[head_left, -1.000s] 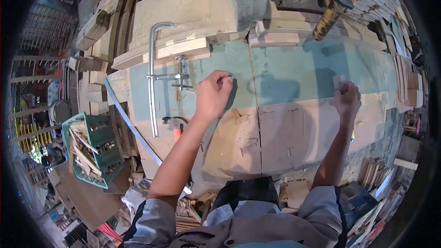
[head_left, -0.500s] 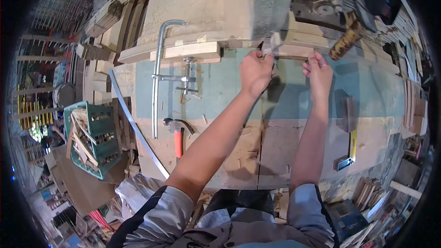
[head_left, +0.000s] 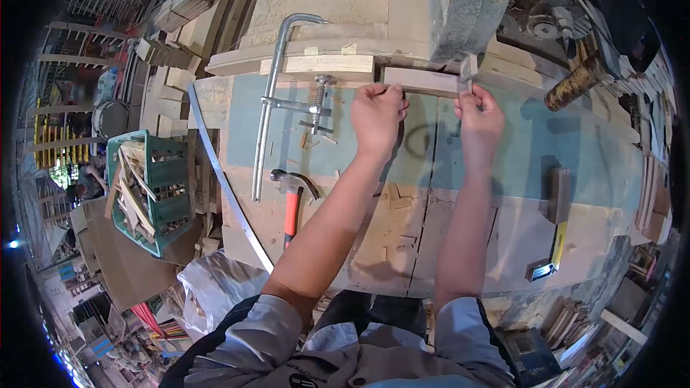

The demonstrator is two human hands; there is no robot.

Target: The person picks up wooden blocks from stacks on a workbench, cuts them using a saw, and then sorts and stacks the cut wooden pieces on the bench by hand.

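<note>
At the back edge of the bench, a pale pinkish wood block [head_left: 420, 80] lies lengthwise. My left hand [head_left: 379, 116] is closed, its thumb and fingertips together near the block's left end; what they pinch, if anything, is too small to name. By the block's right end, my right hand [head_left: 479, 116] pinches a small pale piece [head_left: 468, 70], which sticks up above the fingers. A steel bar clamp [head_left: 272, 104] stretches across the green bench surface [head_left: 528, 129] left of my hands. Near my left forearm is a hammer [head_left: 291, 208] with a red handle.
A long metal strip [head_left: 226, 187] crosses the bench's left side. Left of it stands a green crate [head_left: 165, 205] of wood scraps. A dark wood block [head_left: 558, 195] and a yellow-handled tool [head_left: 558, 244] lie at the right. A rusty cylinder [head_left: 575, 85] juts out at the back right.
Both hands have come to the back edge from farther apart. Since half a second ago, my left hand has moved to the block's left end and my right hand now grips the pale piece.
</note>
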